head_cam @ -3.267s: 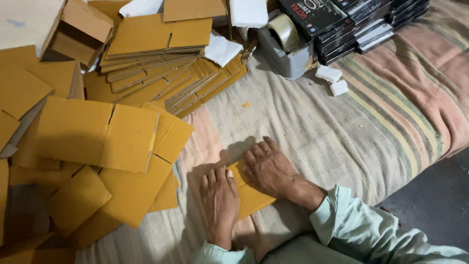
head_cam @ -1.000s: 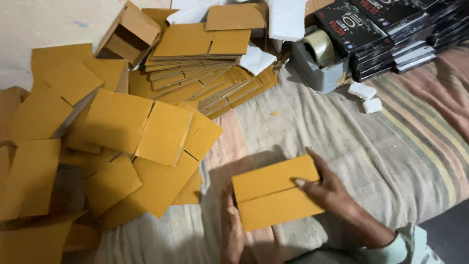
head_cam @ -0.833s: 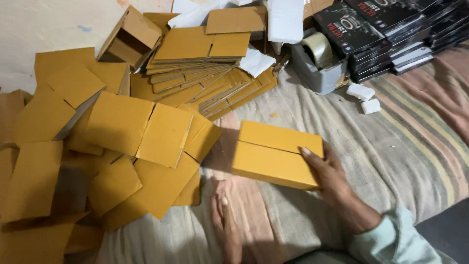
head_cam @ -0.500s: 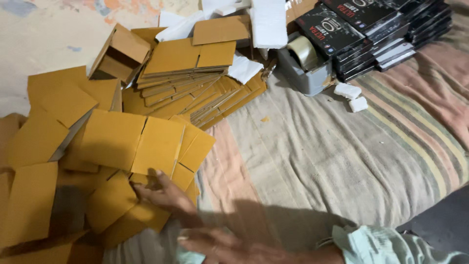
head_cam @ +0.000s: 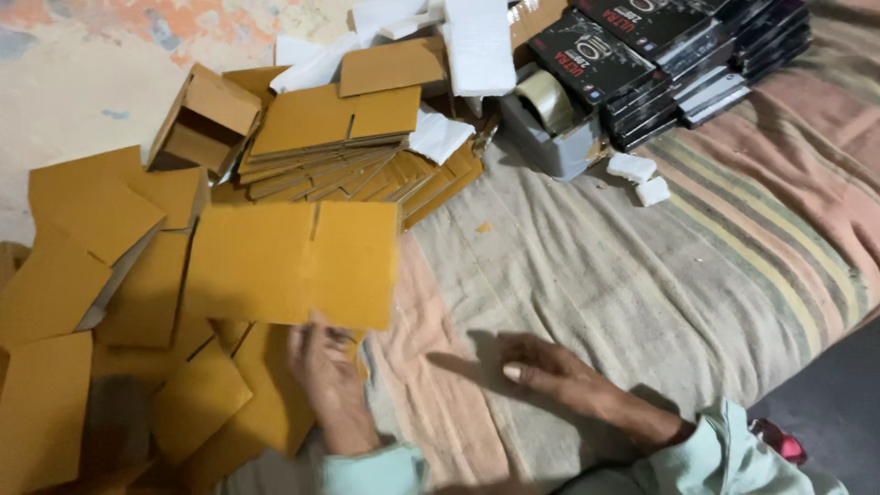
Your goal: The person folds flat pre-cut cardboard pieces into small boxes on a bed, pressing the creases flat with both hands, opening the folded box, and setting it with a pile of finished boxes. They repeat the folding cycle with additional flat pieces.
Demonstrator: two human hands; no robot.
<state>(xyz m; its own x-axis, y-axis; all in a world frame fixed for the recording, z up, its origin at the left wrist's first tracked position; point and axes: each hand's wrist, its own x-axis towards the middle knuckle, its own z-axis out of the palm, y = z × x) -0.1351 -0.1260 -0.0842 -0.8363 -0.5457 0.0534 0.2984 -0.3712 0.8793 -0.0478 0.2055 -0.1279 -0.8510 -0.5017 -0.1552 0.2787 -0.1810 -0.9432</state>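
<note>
Since half a second ago my left hand [head_cam: 323, 371] has lifted a flat folded cardboard sheet [head_cam: 291, 264] off the pile at centre-left, fingers gripping its lower edge, while my right hand [head_cam: 541, 365] rests loosely open on the striped blanket [head_cam: 642, 275].

The flat cardboard sheet [head_cam: 291, 264] just above the left hand [head_cam: 328, 378] is mustard yellow, plain, with one dark slit. The loose cardboard pieces [head_cam: 82, 275] left of that hand share the same yellow-brown. Under the right hand [head_cam: 550, 371] the blanket [head_cam: 642, 284] is beige-grey, crossed by stripes of salmon pink, olive green and yellow. Both sleeves [head_cam: 724, 458] are pale mint green. Far above the right hand, the stacked boxes [head_cam: 678, 55] are black with white markings, the tape dispenser [head_cam: 550, 124] grey, two small blocks [head_cam: 642, 179] white.
</note>
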